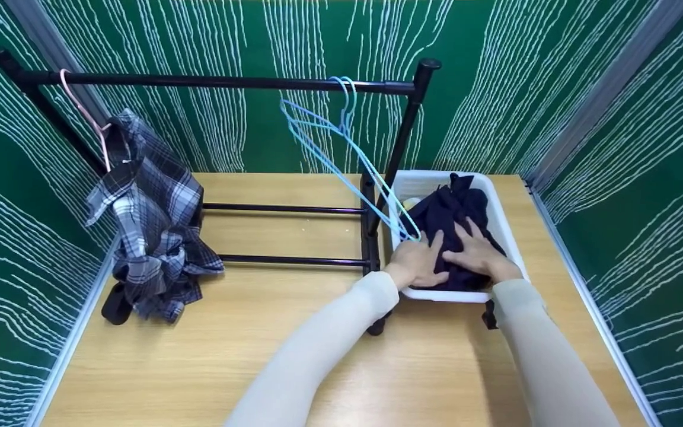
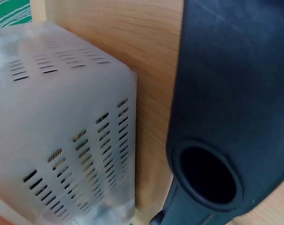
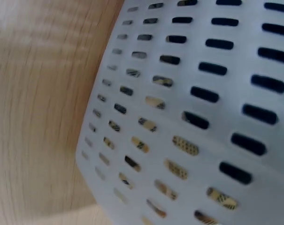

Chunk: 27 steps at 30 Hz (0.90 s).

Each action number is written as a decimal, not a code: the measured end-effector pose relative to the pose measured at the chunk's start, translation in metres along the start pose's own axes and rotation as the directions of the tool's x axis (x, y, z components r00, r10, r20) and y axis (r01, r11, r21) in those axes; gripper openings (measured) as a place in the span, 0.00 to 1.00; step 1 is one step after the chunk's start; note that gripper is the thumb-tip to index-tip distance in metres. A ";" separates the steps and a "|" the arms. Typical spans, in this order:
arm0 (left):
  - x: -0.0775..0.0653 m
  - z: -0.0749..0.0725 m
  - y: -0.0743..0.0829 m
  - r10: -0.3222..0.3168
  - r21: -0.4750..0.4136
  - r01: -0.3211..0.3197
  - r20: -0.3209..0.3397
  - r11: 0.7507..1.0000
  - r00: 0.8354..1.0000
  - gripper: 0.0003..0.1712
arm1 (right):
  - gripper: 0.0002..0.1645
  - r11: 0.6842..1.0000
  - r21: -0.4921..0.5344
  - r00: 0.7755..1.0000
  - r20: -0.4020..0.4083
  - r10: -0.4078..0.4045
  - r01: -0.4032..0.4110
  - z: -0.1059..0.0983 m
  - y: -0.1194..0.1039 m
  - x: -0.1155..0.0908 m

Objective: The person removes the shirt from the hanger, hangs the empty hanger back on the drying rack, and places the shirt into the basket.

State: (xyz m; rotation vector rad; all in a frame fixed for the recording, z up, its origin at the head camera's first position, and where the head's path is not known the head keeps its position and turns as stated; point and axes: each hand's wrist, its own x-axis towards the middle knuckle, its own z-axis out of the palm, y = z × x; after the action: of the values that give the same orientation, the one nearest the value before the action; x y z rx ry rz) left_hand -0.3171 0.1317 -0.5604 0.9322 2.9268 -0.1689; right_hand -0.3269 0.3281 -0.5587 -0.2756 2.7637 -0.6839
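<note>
A white basket [image 1: 503, 219] stands at the right end of the rack with dark navy clothing [image 1: 445, 210] heaped inside. My left hand [image 1: 415, 264] reaches over its near left corner, fingers spread on the clothing. Beside it, my right hand [image 1: 476, 254] rests on the same clothing with its fingers spread too. Both wrist views show only the slotted outer walls of the basket [image 2: 62, 103], not the hands. Through the slots in the right wrist view, yellowish patterned cloth shows under the dark cloth. Blue hangers [image 1: 350, 139] dangle from the rail, their lower ends overlapping the left fingertips.
A black clothes rack [image 1: 217, 81] spans the left and middle of the wooden table [image 1: 246, 350]. At its left end a grey plaid shirt [image 1: 155, 219] hangs on a pink hanger [image 1: 80, 107]. A black rack foot [image 2: 226, 84] lies close beside the basket. Green panels [image 1: 661, 196] enclose the table.
</note>
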 end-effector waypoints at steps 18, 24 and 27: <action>-0.001 -0.004 -0.001 0.037 0.070 -0.035 -0.018 0.997 0.999 0.59 | 0.52 0.995 -0.069 0.996 -0.048 -0.079 0.076 0.003 0.006 -0.002; -0.005 0.003 0.002 0.025 0.113 -0.016 -0.078 0.993 0.997 0.58 | 0.51 0.992 -0.092 0.993 -0.070 -0.092 0.086 0.006 0.005 -0.003; -0.011 0.004 0.001 0.016 0.110 -0.004 -0.107 0.994 0.994 0.55 | 0.50 0.991 -0.090 0.990 -0.085 -0.109 0.101 0.007 0.004 -0.004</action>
State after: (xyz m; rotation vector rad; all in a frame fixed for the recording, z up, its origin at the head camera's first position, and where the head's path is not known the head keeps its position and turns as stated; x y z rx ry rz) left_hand -0.3073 0.1253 -0.5635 1.0017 3.0381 -0.2904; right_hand -0.3211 0.3292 -0.5656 -0.4216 2.8859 -0.6185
